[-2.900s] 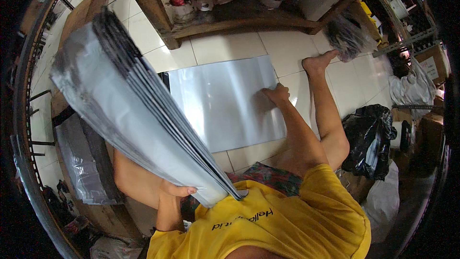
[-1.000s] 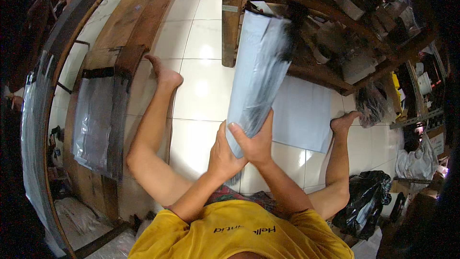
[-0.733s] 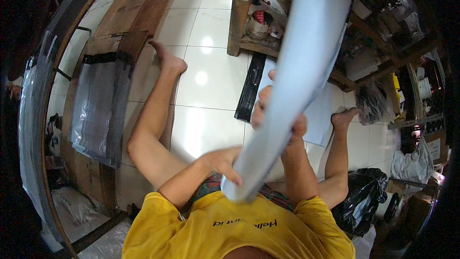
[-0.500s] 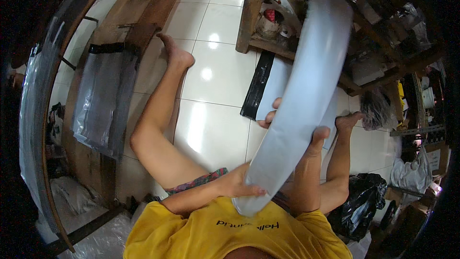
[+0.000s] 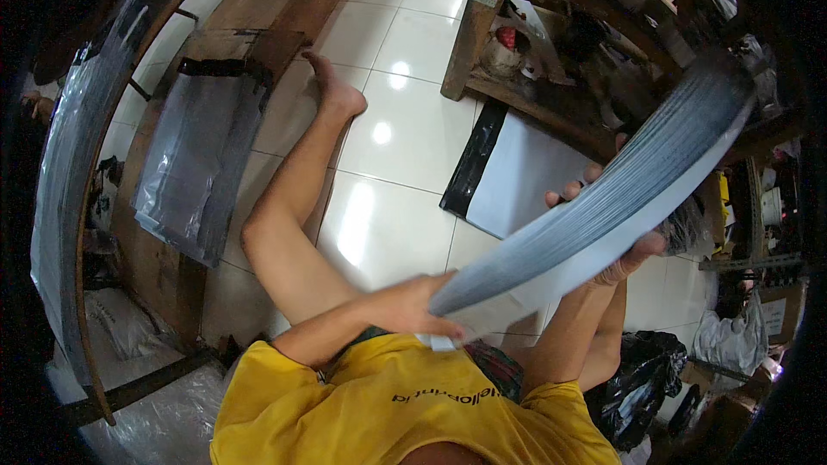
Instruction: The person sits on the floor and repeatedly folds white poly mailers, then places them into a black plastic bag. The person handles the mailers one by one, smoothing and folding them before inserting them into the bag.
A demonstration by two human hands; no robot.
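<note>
A thick, bowed stack of thin plastic sheets or bags (image 5: pixel 616 194) slants up from my lap toward the far right, its many layered grey edges showing along one long side. My left hand (image 5: pixel 418 306) is closed on the stack's near end, thumb across its underside. Around the middle, my right hand (image 5: pixel 636 260) grips it, fingers on the far side and thumb on the near side; the palm is hidden. Beyond the stack on the floor lies another white pile with a black edge (image 5: pixel 524 174), partly covered from view.
Grey clear-plastic bags (image 5: pixel 198 159) lie on a wooden bench (image 5: pixel 289 2) at left. A wooden shelf (image 5: pixel 461 56) with clutter stands at far right. A black plastic bag (image 5: pixel 642 379) sits near my right leg. My bare legs are spread over the white tiled floor (image 5: pixel 405 133).
The stack has swung to the right and rolled, so its layered edges now show instead of its smooth white face. My right hand has moved right with it; my left still holds the near end.
</note>
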